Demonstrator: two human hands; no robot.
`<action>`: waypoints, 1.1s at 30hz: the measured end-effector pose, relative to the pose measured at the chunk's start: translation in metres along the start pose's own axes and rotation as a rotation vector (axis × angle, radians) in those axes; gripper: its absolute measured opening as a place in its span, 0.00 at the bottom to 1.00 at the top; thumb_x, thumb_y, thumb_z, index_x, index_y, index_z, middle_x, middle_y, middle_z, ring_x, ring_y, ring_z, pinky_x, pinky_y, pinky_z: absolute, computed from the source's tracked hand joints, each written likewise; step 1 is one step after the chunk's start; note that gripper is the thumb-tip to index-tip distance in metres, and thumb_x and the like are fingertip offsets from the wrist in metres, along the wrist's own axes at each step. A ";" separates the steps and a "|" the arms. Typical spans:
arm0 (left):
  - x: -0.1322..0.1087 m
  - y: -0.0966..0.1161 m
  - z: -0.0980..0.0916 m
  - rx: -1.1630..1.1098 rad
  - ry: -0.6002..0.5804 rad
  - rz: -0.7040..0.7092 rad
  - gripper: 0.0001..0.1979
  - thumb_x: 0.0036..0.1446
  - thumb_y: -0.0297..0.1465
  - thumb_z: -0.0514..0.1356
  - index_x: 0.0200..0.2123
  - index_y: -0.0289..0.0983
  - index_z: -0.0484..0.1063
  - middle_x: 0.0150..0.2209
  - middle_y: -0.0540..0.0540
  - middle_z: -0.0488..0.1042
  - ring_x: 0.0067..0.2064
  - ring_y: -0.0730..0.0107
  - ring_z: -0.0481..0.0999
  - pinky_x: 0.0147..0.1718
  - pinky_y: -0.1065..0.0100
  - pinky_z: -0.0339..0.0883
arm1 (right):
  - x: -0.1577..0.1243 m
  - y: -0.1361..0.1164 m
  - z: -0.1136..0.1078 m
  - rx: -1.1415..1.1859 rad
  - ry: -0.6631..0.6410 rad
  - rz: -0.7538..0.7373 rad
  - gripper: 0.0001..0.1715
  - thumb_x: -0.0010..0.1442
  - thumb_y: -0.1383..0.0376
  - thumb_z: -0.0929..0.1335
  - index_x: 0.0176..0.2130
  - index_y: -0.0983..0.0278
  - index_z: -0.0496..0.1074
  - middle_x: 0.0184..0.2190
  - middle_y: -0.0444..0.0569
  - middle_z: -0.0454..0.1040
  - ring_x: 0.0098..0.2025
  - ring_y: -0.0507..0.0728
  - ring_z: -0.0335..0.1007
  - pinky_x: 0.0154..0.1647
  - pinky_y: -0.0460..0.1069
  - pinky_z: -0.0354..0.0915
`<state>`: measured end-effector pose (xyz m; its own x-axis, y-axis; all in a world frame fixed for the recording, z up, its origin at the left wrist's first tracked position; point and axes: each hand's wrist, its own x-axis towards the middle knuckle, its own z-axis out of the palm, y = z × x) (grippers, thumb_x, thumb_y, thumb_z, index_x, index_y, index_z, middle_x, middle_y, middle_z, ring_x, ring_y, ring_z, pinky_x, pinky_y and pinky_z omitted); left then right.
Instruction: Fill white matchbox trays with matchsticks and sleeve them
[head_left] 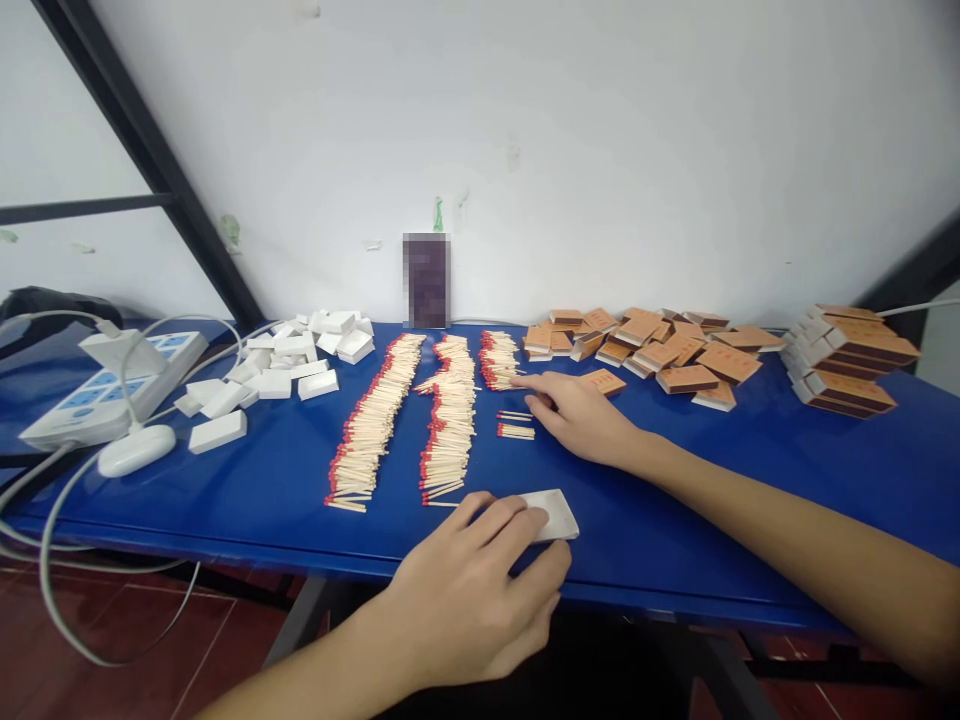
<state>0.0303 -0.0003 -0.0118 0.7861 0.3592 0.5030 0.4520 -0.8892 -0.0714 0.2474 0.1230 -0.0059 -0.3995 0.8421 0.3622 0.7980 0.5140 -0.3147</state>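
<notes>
My left hand (491,580) is closed on a white matchbox tray (553,515) near the table's front edge. Farther back, my right hand (581,415) reaches in from the right, its index finger stretched out to the near end of a short row of red-tipped matches (497,360). Its other fingers are curled. Just below that fingertip lie a few separate matches (516,432), in small groups. Two longer rows of matches, one on the left (375,420) and one in the middle (452,415), run from back to front, red heads to the left.
White matchbox trays (277,360) lie heaped at the back left, beside a power strip (112,385) with cables. Orange matchbox sleeves (660,345) are piled at the back right. Stacked matchboxes (847,360) stand farther right. A dark blurred rectangle (427,280) leans at the wall.
</notes>
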 end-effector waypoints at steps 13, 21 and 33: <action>0.000 0.000 0.001 0.012 -0.016 0.005 0.12 0.64 0.31 0.55 0.49 0.34 0.71 0.45 0.40 0.73 0.50 0.56 0.73 0.49 0.56 0.67 | 0.017 0.005 0.002 -0.015 0.026 -0.005 0.16 0.65 0.64 0.65 0.44 0.65 0.80 0.24 0.47 0.76 0.24 0.53 0.65 0.30 0.48 0.55; 0.000 0.000 0.002 0.007 -0.018 0.007 0.12 0.64 0.31 0.55 0.49 0.34 0.71 0.46 0.40 0.73 0.50 0.56 0.73 0.49 0.56 0.67 | 0.017 0.006 0.004 0.014 -0.008 -0.036 0.13 0.65 0.64 0.64 0.39 0.65 0.78 0.22 0.44 0.71 0.24 0.52 0.61 0.29 0.48 0.53; 0.000 0.000 0.000 0.008 -0.014 0.009 0.12 0.64 0.31 0.55 0.48 0.35 0.71 0.46 0.41 0.73 0.51 0.56 0.73 0.49 0.57 0.67 | 0.016 0.013 0.005 0.059 0.024 -0.102 0.07 0.63 0.66 0.64 0.33 0.64 0.70 0.29 0.47 0.68 0.30 0.54 0.62 0.33 0.48 0.56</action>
<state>0.0301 -0.0001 -0.0121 0.7960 0.3548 0.4905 0.4479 -0.8902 -0.0830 0.2487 0.1437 -0.0090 -0.4653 0.7814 0.4158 0.7260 0.6057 -0.3258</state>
